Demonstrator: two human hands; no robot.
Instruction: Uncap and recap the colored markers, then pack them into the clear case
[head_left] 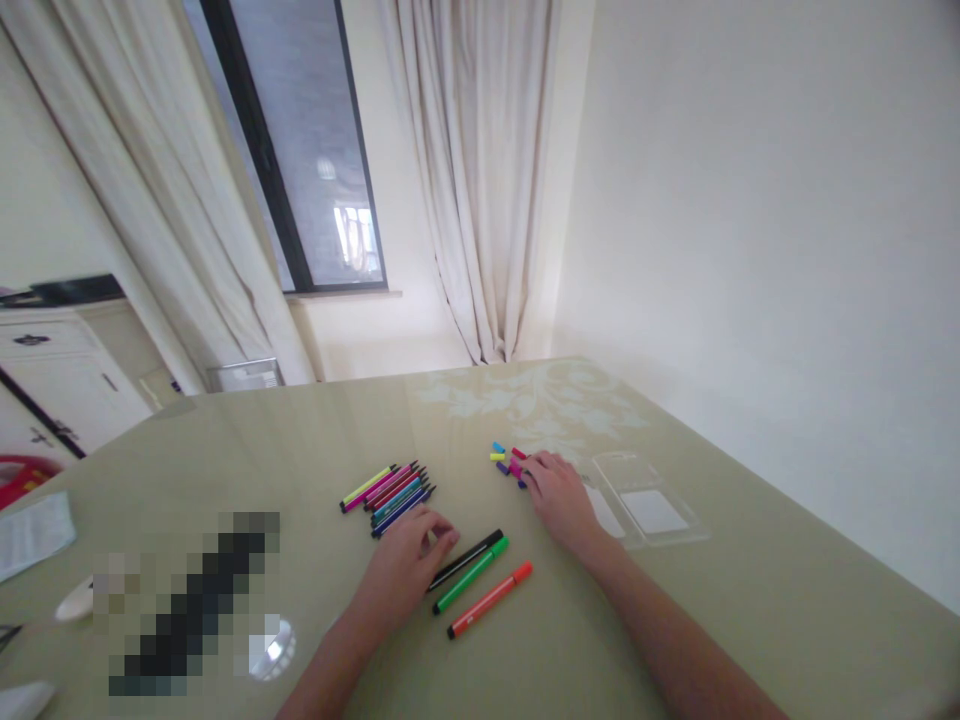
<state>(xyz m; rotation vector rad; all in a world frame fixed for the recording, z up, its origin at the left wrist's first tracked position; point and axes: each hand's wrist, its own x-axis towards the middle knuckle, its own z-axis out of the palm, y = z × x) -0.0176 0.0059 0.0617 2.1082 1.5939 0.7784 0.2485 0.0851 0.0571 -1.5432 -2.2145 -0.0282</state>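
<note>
Loosely curled, empty-looking left hand (409,562) by black marker (474,554); right fingers (538,464) at caps (515,467), grip unclear.

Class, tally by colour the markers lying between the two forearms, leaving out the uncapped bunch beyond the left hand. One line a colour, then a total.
Black marker: 1
Green marker: 1
Orange-red marker: 1
Total: 3
</note>
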